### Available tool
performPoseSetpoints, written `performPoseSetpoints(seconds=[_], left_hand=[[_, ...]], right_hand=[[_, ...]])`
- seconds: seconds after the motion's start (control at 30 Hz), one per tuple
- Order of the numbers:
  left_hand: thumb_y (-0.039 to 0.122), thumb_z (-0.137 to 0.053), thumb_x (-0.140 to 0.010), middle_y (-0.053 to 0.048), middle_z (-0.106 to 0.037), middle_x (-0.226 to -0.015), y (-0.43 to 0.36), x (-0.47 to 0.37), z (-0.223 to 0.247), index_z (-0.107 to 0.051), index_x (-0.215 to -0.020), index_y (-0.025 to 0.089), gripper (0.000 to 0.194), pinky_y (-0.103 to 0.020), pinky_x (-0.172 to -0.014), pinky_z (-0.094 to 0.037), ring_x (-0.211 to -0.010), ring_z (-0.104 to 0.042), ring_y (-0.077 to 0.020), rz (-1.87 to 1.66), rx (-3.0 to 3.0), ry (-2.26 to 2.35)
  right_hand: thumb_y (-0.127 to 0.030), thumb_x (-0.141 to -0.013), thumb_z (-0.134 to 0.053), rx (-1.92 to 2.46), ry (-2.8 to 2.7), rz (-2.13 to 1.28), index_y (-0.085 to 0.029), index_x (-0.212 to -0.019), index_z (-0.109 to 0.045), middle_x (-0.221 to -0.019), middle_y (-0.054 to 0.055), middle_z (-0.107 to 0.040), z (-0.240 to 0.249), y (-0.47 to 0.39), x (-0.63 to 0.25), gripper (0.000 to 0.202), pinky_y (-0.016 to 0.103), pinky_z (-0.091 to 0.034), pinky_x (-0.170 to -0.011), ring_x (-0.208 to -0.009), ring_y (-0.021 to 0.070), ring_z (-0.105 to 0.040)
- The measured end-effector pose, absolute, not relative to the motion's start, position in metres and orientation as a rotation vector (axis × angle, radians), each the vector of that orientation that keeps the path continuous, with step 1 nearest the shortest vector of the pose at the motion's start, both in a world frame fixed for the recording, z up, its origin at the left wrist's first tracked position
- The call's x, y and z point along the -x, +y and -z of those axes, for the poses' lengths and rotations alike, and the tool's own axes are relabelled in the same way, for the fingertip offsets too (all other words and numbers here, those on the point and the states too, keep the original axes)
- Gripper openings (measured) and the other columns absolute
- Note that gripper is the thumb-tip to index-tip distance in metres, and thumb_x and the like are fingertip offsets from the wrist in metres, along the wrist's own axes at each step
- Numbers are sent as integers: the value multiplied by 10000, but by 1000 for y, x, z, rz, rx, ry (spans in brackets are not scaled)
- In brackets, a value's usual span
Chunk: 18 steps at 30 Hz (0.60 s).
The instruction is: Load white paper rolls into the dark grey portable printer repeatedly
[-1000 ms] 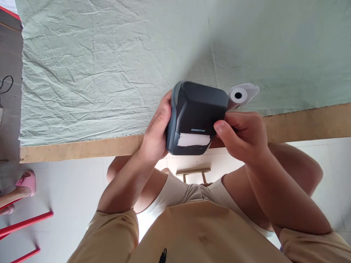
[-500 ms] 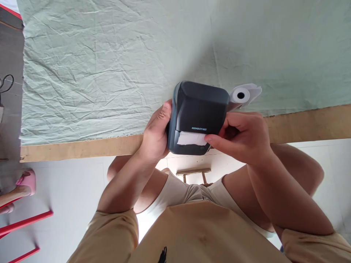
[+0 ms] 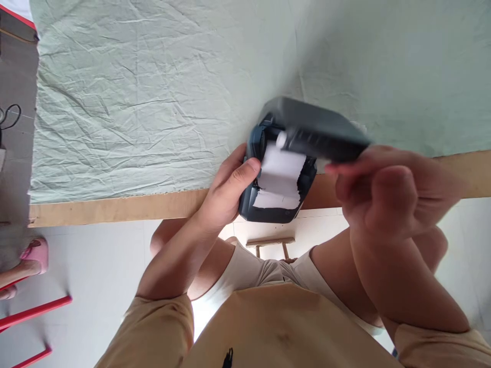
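A dark label printer [image 3: 268, 212] is held over the table's near edge, its lid [image 3: 322, 128] swung up. My left hand [image 3: 228, 186] grips the printer's left side, thumb on the rim of the opened body. White label paper [image 3: 282, 171] runs out of the inside and over the front, its end torn. At the lid's right front corner is my right hand [image 3: 387, 189], fingers closed on the lid's edge and blurred by motion. The raised lid hides most of the paper roll inside.
A wrinkled pale green cloth [image 3: 130, 102] covers the table, with a bare wooden edge [image 3: 115, 210] in front. Behind the lid, a bit of white shows on the cloth. Lower left are red metal bars [image 3: 38, 311] and another person's foot in a pink shoe [image 3: 37, 254].
The printer's lid has gone from closed to raised, and the paper inside now shows. My right hand has moved up and right with the lid; my left thumb has shifted onto the body's rim.
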State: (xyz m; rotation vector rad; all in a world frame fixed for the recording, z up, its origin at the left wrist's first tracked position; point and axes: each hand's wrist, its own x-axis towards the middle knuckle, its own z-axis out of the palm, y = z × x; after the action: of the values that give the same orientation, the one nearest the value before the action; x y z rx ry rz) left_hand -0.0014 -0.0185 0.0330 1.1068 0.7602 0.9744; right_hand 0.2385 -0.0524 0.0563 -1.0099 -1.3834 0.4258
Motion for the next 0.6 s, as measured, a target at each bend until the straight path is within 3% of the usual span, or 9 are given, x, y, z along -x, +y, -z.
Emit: performPoseSetpoints(seconds=[0.07,0.13,0.23,0.33,0.43,0.53,0.6], left_hand=[[842,-812,-1132,-60,-857,-1038,-18,1,-33,-892,-1209,265,588,-394,-828,-663,-939,-804,-274,-971,-1105,762],[842,-792,-1143,-66,-874,-1060,-19,1,-35,-892,-1230,265,592,-390,-842,-672,-965,-810,-279,-968,-1120,760],[802,-749,-1182,-84,-895,-1155,-20,1,-37,-895,-1293,264,568,-409,-940,-691,-1072,-829,-303,-960,-1154,736],[771,-749,-1192,-88,-887,-1195,-21,2,-39,-889,-1315,259,545,-417,-984,-687,-1110,-831,-310,-961,-1200,703],[794,-778,-1173,-74,-848,-1106,-20,3,-40,-876,-1248,247,561,-390,-881,-659,-1013,-797,-284,-953,-1220,716],[806,-808,-1161,-70,-836,-1103,-19,4,-43,-870,-1240,243,572,-380,-856,-649,-998,-785,-271,-934,-1202,716],[854,-869,-1107,-65,-835,-1103,-17,4,-48,-877,-1233,245,621,-383,-862,-651,-995,-775,-267,-921,-1183,713]], right_hand=[[-560,-1259,-776,962,-1366,-365,-400,-1346,-999,-1077,-15,-980,-53,-51,-238,288,298,-297,-373,-442,84,-504],[-385,-1243,-792,991,-1415,-316,-422,-1445,-963,-1272,-5,-1000,-53,-51,-236,268,293,-366,-401,-510,86,-585],[-181,-1152,-806,1123,-1592,-132,-365,-1184,-926,-1144,-32,-987,-59,-53,-231,222,304,-508,-511,-569,100,-652],[-108,-1121,-794,1244,-1780,23,-328,-1111,-884,-1106,-38,-983,-67,-58,-225,238,326,-550,-577,-708,137,-804],[-183,-1191,-763,1376,-1878,36,-298,-1087,-891,-1174,-22,-996,-75,-65,-224,202,343,-513,-579,-785,150,-852],[-240,-1210,-744,1450,-1970,40,-267,-996,-844,-1231,-21,-995,-84,-68,-229,238,341,-404,-539,-689,111,-755],[-250,-1195,-738,1445,-2065,-29,-267,-1049,-833,-1144,-21,-974,-89,-66,-235,175,325,-371,-534,-650,108,-709]])
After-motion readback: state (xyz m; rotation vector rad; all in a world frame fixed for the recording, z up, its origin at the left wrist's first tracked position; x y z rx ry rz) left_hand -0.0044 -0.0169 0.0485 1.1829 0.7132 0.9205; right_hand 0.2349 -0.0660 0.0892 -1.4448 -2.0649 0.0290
